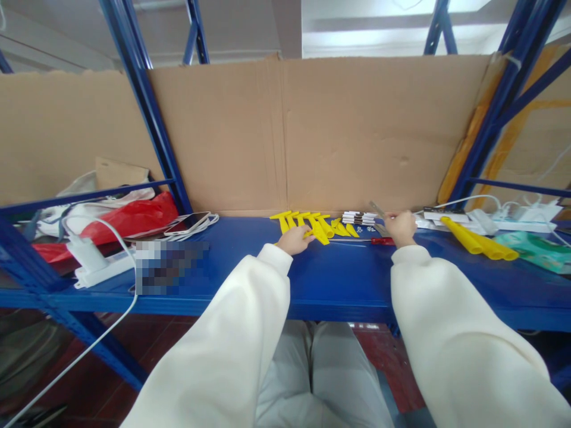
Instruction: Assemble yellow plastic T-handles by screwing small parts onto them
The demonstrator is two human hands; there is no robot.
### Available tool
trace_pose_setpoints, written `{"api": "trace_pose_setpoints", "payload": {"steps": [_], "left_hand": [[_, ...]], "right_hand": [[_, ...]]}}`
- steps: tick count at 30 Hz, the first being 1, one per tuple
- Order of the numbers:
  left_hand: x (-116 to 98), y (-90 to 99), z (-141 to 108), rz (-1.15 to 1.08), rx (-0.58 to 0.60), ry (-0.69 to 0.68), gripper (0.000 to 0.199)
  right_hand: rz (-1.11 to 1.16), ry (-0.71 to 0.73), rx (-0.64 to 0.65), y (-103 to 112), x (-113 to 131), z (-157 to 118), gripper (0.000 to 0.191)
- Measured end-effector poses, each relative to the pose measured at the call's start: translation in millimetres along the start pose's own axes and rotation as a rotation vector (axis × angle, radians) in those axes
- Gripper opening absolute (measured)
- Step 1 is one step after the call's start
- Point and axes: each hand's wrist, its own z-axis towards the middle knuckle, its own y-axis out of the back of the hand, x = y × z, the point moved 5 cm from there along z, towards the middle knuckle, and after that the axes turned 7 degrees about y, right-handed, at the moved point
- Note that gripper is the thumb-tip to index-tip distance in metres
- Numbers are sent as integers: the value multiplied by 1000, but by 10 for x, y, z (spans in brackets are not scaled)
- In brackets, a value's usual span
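My left hand (pixel 295 239) is closed around a yellow plastic piece (pixel 308 234), at the near side of a row of yellow T-shaped plastic pieces (pixel 320 232). My fingers hide much of the held piece. My right hand (pixel 400 227) is closed on a grey metal tool (pixel 377 208) with two parts spread apart to the left; its grip is hidden. Just below that hand lies a red-handled screwdriver (pixel 382 241), its shaft pointing left. Between my hands are small yellow pieces (pixel 351 230) and a stack of white sticks with dark marks (pixel 358 217).
Cardboard (pixel 357 131) backs the blue shelf (pixel 339 279). At right are yellow cones (pixel 473 241), a green packet (pixel 535 252) and white power strips with cables (pixel 526 224). On the left lie a red bag (pixel 134 220), a white power strip (pixel 104 268) and a blurred-out object (pixel 169 267).
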Motion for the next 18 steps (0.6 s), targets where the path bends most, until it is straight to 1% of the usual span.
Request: {"api": "trace_pose_setpoints", "payload": {"steps": [2,3,7,10,12,13,16,18], "left_hand": [[12,-6,8,-16,-12,-1,36],[16,-9,10,-20,-15,-2,37],[24,-14,12,-30,-17,2,38],[26,-13,15,-48,-27,11,37],[22,-10,15,-60,-33,11,37],[20,-8,15,-64,-35,12,37],[18,1,11,-68,-33,19,37],[20,10,8,-57,-31,29,38]], "right_hand": [[76,-42,104,-12,118,-32,28],[128,-34,129,-13,202,-50,27],[391,59,209,-65,622,-182,18],[584,90,349,-161,923,-373,12],[644,75,509,-233,1072,-526,11],[670,76,565,-248,1132,-593,10],[681,96,657,-249,1242,-729,13],[639,124,706,-250,1290,-775,18]]}}
